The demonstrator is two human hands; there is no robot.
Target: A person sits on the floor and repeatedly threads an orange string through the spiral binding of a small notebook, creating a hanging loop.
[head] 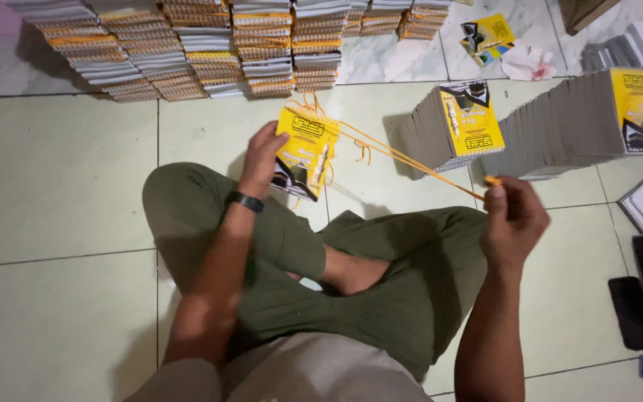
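Two long rows of yellow-covered booklets [560, 123] stood on the tiled floor [61, 171] ahead of the seated person. Nearer, the left hand [262, 152] gripped a yellow booklet [305, 151] with black printing, held upright above the knee. The right hand [513, 219] pinched a thin yellow cord [411, 160], stretched taut from the booklet's top.

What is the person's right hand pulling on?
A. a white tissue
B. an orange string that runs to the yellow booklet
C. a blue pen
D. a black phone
B: the right hand pinches the end of a taut orange string that stretches across to the yellow booklet gripped in the left hand.
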